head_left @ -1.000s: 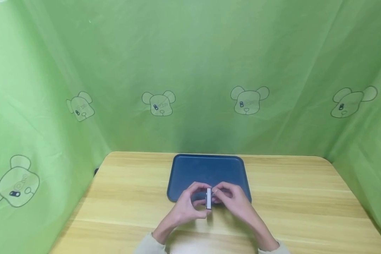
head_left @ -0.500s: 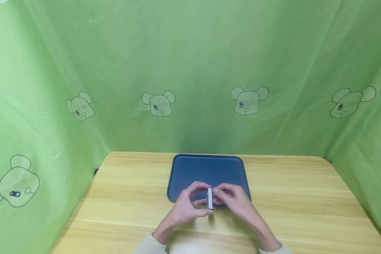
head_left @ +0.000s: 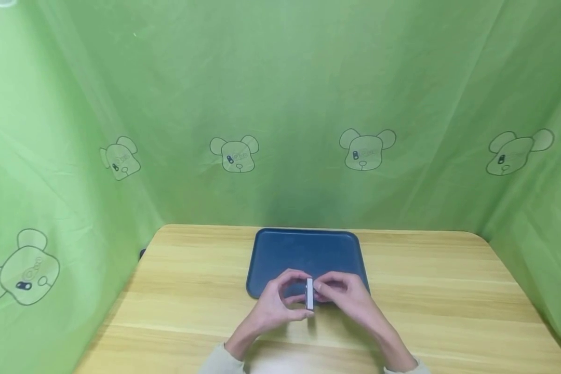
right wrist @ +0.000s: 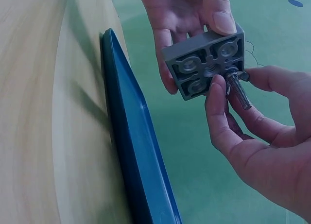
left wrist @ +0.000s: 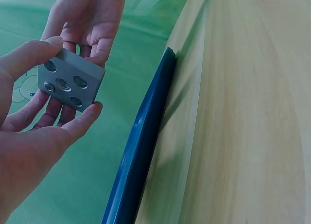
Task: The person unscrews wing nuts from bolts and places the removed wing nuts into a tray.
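Over the near edge of the blue tray, my left hand (head_left: 273,304) grips a square grey metal plate (left wrist: 73,80) by its edges, thumb on one edge and fingers on the opposite one. Its flat face has several round holes, and a bolt head (left wrist: 49,87) sits in a corner one. From the ribbed face, a threaded bolt (right wrist: 240,92) sticks out in the right wrist view. Around the bolt's base, the thumb and fingers of my right hand (head_left: 348,296) pinch a small metal wing nut (right wrist: 244,76), partly hidden by the fingertips.
The blue tray (head_left: 304,249) lies at the far middle of the wooden table (head_left: 191,280), below the hands. Green curtains (head_left: 299,93) with bear-head drawings enclose the back and both sides. A small dark object (head_left: 142,253) shows at the table's left edge.
The plate and both hands have shifted very slightly right. My right fingers have changed position a little around the bolt; both grips continue.
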`<state>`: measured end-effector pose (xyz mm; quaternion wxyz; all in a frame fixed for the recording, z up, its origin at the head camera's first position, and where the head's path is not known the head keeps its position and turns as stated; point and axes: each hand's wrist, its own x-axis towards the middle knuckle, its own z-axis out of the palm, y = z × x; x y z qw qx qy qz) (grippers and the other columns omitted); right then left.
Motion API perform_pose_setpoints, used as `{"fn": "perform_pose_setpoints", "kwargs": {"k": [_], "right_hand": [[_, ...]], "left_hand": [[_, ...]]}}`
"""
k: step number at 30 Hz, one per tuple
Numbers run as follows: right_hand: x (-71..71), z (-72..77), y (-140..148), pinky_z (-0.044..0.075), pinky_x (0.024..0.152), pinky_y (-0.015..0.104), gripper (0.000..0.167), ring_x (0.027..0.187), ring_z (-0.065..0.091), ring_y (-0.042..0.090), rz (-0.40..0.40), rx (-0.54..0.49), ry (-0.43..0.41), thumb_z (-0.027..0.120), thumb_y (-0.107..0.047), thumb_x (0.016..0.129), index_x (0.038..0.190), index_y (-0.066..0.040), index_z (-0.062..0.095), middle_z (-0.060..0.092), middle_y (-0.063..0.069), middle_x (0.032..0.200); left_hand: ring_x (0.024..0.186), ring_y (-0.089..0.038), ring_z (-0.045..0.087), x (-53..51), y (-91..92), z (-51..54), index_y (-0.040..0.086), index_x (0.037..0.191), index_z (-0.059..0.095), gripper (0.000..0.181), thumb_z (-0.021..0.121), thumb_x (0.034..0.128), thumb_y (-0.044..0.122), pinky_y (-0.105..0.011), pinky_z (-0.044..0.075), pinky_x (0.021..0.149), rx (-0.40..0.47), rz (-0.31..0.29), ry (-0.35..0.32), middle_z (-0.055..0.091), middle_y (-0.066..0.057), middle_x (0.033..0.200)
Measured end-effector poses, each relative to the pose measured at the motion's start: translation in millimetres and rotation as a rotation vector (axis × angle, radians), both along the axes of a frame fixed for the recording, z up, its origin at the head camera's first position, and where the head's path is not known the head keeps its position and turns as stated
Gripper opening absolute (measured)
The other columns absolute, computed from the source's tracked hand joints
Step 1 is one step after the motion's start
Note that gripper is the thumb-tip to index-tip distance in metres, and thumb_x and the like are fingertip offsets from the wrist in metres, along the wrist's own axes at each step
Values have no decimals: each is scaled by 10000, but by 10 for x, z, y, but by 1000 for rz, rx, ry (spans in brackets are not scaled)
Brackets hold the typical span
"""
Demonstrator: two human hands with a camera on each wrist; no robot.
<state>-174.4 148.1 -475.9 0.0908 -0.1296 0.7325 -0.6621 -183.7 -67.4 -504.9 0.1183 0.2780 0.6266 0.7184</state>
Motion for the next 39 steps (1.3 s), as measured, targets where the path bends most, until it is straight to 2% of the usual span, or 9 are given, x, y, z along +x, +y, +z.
{"fn": "perform_pose_setpoints", "kwargs": {"k": [7, 13, 16, 21, 28, 35, 39], "right_hand": [[25, 36, 20, 646, 881, 304, 322, 963, 749, 222, 1, -11, -14, 747, -120, 938, 1128, 129, 674, 731, 231, 1058], [25, 50, 40, 633, 880, 259, 342, 998, 742, 228, -7, 15, -6, 781, -140, 911, 1144, 93, 689, 730, 222, 1098], [24, 53, 45, 631, 879, 252, 338, 997, 741, 215, -8, 29, 5, 792, -134, 900, 1142, 80, 693, 723, 214, 1117], [29, 57, 37, 639, 880, 274, 342, 996, 739, 231, 1, 38, 16, 804, -116, 884, 1144, 72, 687, 714, 218, 1128], [40, 49, 27, 643, 880, 289, 336, 1039, 723, 297, -4, 52, 48, 805, -76, 873, 1160, 42, 676, 679, 222, 1165], [56, 46, -15, 641, 892, 310, 279, 1085, 704, 358, -8, 31, 67, 775, -2, 871, 1123, 45, 665, 656, 233, 1161], [69, 51, -31, 644, 885, 321, 237, 1088, 699, 380, -6, 7, 91, 739, 55, 874, 1095, 60, 653, 636, 258, 1161]], "left_hand": [[1324, -458, 485, 9, -2, -4, -100, 1332, 530, 662, 803, 732, -160, -451, 546, 1076, 22, -4, -20, 498, -235, 1372], [1323, -487, 476, -8, -7, -6, -99, 1334, 532, 656, 803, 740, -154, -445, 542, 1080, 35, -21, -35, 462, -316, 1397], [1316, -484, 486, -10, -11, -7, -55, 1324, 559, 646, 808, 735, -153, -450, 545, 1077, 30, -20, -41, 502, -262, 1382], [1295, -449, 519, -2, -20, 0, -6, 1313, 582, 652, 808, 721, -160, -469, 549, 1071, 15, -6, -51, 553, -163, 1347], [1299, -365, 539, -5, -20, 12, -22, 1322, 568, 659, 802, 723, -171, -483, 546, 1072, 35, -12, -44, 540, -168, 1357], [1297, -478, 501, 2, -29, 23, -26, 1318, 566, 664, 805, 717, -176, -477, 555, 1061, 46, -13, -40, 542, -165, 1347], [1286, -470, 516, 10, -34, 43, -77, 1324, 543, 662, 805, 723, -170, -469, 561, 1055, 37, -11, -38, 550, -158, 1343]]}}
